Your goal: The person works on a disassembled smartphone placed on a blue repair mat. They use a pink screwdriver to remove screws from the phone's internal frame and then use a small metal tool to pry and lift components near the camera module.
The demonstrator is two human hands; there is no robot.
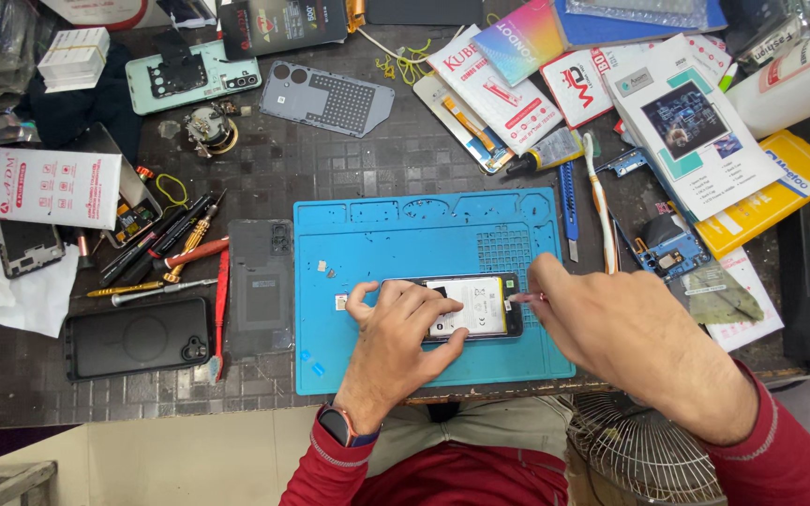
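Observation:
An opened phone [475, 307] with its white battery showing lies on a blue repair mat [405, 239]. My left hand [396, 337] presses down on the phone's left part, fingers spread over it. My right hand [611, 328] pinches a thin pink-tipped tool [523, 298] whose tip touches the phone's right end.
Screwdrivers and tweezers [166, 253] lie left of the mat beside a dark back cover [260, 286] and a black phone case [138, 337]. Grey and green back covers, boxes and packets crowd the far side. A toothbrush [598, 201] and a cutter lie right of the mat. A fan grille [639, 450] sits below.

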